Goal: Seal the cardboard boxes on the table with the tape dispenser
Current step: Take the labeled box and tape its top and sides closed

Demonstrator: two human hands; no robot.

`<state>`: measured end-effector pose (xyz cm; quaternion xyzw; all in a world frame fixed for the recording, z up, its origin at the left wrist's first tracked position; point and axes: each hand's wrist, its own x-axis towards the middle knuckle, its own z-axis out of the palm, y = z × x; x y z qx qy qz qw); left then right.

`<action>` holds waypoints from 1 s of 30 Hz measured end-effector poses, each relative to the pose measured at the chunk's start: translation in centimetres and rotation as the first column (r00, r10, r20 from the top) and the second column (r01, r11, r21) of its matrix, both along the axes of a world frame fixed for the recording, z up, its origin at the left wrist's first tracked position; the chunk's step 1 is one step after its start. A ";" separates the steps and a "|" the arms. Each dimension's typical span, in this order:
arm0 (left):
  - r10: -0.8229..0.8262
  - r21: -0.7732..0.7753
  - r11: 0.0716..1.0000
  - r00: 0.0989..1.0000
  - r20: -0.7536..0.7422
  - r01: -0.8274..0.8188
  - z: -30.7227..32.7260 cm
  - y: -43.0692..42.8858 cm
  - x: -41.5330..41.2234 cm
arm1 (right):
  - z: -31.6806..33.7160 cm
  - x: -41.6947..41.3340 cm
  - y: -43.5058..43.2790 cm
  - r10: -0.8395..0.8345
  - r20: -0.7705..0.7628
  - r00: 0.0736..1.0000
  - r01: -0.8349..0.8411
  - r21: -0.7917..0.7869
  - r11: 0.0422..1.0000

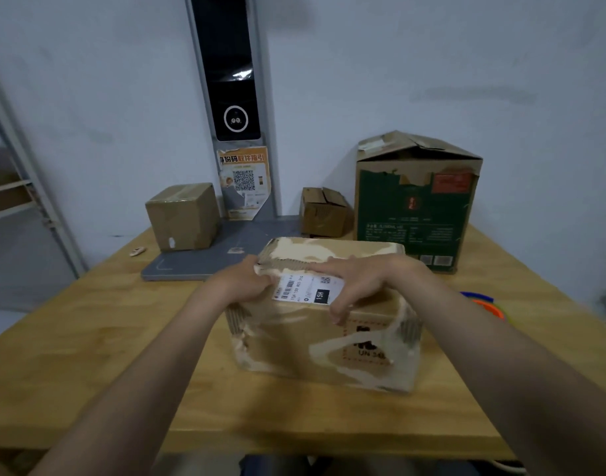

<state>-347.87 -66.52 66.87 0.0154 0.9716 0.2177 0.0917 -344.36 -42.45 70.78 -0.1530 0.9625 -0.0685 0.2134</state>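
Note:
A worn brown cardboard box with a white shipping label sits in the middle of the wooden table. My left hand presses on the box's top left flap, fingers bent over it. My right hand lies flat across the top right flap, fingers spread and curling over the near edge. An orange and blue object, partly hidden by my right forearm, lies on the table at the right; I cannot tell whether it is the tape dispenser.
A small taped box stands at the back left on a grey base plate. A small open box and a tall green box with loose top flaps stand at the back right. A grey kiosk post rises against the wall.

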 end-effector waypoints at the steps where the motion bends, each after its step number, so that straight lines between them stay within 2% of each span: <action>1: -0.003 -0.002 1.000 1.000 0.012 0.003 0.1 0.5 0.8 | -0.1 -0.3 0.5 -0.004 0.014 1.000 0.004 0.012 1.000; 5: 0.015 -0.084 0.996 1.000 0.008 -0.015 0.1 2.4 2.2 | -1.1 -1.1 2.3 -0.006 -0.004 1.000 0.006 0.005 1.000; 8: 0.052 -0.179 0.982 0.996 -0.072 -0.065 0.7 3.4 2.0 | -1.3 -0.1 3.6 -0.003 -0.112 0.994 -0.009 -0.100 0.995; 12: -0.030 -0.159 0.987 0.966 -0.256 -0.012 1.7 6.5 1.4 | -1.7 1.4 6.8 -0.207 -0.362 0.909 0.040 -0.419 0.907; 15: -0.142 -0.181 0.980 0.932 -0.333 0.085 1.6 9.9 1.0 | -2.2 1.6 11.1 -0.355 -0.449 0.820 0.145 -0.437 0.888; 18: -0.195 -0.156 0.976 0.924 -0.329 0.151 0.9 13.8 0.8 | -3.2 1.2 16.1 -0.486 -0.410 0.772 0.357 -0.352 0.865; 22: -0.236 -0.224 0.958 0.934 -0.268 0.178 0.4 18.1 0.5 | -6.3 0.7 21.3 -0.578 -0.280 0.766 0.537 -0.217 0.816; 26: -0.245 -0.238 0.953 0.939 -0.242 0.187 -0.1 19.9 0.1 | -10.3 -0.9 23.9 -0.617 -0.162 0.770 0.610 -0.094 0.787; 30: -0.226 -0.185 0.966 0.935 -0.274 0.179 -0.4 20.2 0.0 | -12.6 -2.1 24.8 -0.650 -0.102 0.753 0.642 -0.103 0.759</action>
